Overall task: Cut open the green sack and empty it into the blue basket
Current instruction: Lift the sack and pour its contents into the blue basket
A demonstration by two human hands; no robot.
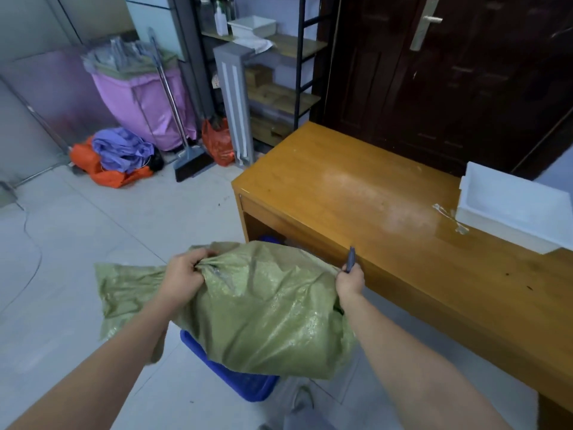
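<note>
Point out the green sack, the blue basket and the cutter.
green sack (263, 311), head view, middle of its bulging side
blue basket (229, 380), head view, rim below the sack
cutter (350, 259), head view, blade above right hand

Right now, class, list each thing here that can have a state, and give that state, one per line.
Sack: held up over the basket, bulging.
Basket: on the floor under the sack, mostly hidden.
Left hand: shut on the sack.
Right hand: shut on the sack's corner and a cutter.
Door: closed.
Tray: on the table.
</note>
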